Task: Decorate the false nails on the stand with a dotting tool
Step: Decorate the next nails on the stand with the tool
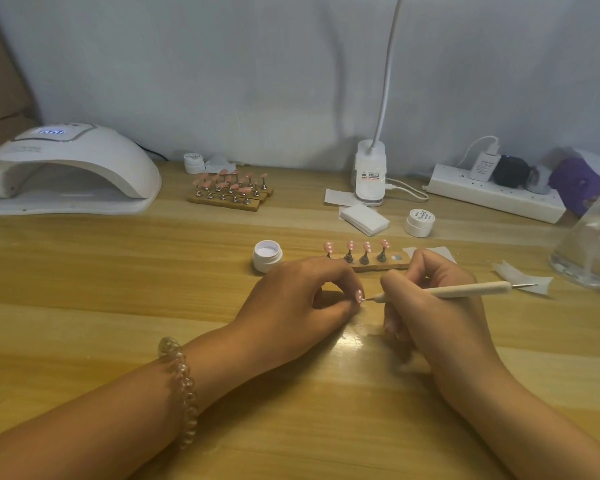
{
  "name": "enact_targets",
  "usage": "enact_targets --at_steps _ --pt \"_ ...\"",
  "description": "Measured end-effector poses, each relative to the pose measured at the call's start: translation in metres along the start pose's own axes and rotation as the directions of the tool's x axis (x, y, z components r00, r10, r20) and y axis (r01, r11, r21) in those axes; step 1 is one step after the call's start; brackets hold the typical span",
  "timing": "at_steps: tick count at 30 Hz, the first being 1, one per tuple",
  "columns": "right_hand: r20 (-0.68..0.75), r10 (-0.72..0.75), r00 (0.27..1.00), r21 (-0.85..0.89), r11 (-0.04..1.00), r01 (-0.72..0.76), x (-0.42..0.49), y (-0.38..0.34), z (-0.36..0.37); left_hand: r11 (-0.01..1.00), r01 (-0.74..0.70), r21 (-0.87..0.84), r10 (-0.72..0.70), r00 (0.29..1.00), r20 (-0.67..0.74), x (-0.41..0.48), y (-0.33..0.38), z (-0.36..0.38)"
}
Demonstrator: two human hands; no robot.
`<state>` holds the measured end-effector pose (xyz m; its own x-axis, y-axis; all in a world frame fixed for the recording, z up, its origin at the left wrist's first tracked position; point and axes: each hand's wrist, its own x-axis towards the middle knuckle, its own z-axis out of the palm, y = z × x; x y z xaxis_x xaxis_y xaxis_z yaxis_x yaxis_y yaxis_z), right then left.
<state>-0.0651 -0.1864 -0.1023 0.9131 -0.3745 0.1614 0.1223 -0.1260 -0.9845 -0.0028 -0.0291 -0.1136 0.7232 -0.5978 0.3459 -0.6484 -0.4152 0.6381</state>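
A wooden nail stand (374, 266) lies just beyond my hands, with several pink false nails (367, 247) bearing white dots on metal holders; its rightmost slot is bare. My left hand (291, 306) pinches one pink false nail (360, 296) with white dots, its holder hidden in my fingers. My right hand (437, 313) grips a pale wooden dotting tool (465, 291) like a pen, and its fine tip touches the held nail. An open white pot of white gel (266, 255) stands left of the stand.
A white nail lamp (70, 171) sits far left. Stacked stands of pink nails (231, 188) are at the back, with small pots (194, 162), a lamp base (370, 174), wipes (364, 219), a closed pot (419, 222), a power strip (496, 194) and a clear container (593, 244).
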Motion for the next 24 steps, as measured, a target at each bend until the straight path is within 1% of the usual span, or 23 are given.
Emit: enact_targets --at_steps 6,8,11,12,14,16,18,20,22,24 --pt "0.005 -0.006 1.0 0.003 1.0 0.006 -0.001 0.001 -0.001 1.0 -0.008 0.008 0.008 1.0 -0.006 0.0 0.0 0.001" --pt "-0.051 -0.03 0.998 0.043 0.999 0.032 -0.001 0.001 -0.002 1.0 -0.009 0.005 0.009 1.0 -0.009 0.0 0.0 0.001" --pt "-0.194 -0.11 0.975 0.133 0.981 0.138 -0.001 -0.002 -0.005 1.0 -0.004 -0.01 0.004 1.0 -0.012 -0.001 -0.001 0.001" --pt "-0.229 -0.135 0.964 0.133 0.977 0.168 0.0 -0.004 -0.006 1.0 -0.001 -0.018 0.0 1.0 -0.017 -0.001 -0.001 0.002" --pt "-0.248 -0.146 0.958 0.112 0.978 0.178 0.003 -0.006 -0.01 0.999 0.011 -0.053 -0.013 0.999 -0.032 0.0 -0.002 0.002" --pt "-0.225 -0.152 0.962 0.048 0.985 0.167 0.006 -0.005 -0.015 0.994 0.024 -0.106 -0.03 0.998 -0.054 0.0 -0.001 0.002" --pt "-0.161 -0.186 0.969 -0.076 0.981 0.176 0.008 -0.002 -0.017 0.989 0.025 -0.144 -0.038 0.995 -0.088 0.0 -0.001 0.001" --pt "-0.085 -0.237 0.968 -0.172 0.96 0.22 0.01 0.003 -0.014 0.984 0.034 -0.175 -0.058 0.99 -0.132 0.001 -0.001 0.001" --pt "0.001 -0.279 0.96 -0.204 0.94 0.274 0.009 0.004 -0.011 0.98 0.041 -0.195 -0.075 0.982 -0.172 0.001 0.0 -0.001" --pt "0.084 -0.319 0.944 -0.273 0.904 0.33 0.007 0.003 -0.01 0.976 0.038 -0.215 -0.079 0.98 -0.185 0.002 0.001 -0.001"
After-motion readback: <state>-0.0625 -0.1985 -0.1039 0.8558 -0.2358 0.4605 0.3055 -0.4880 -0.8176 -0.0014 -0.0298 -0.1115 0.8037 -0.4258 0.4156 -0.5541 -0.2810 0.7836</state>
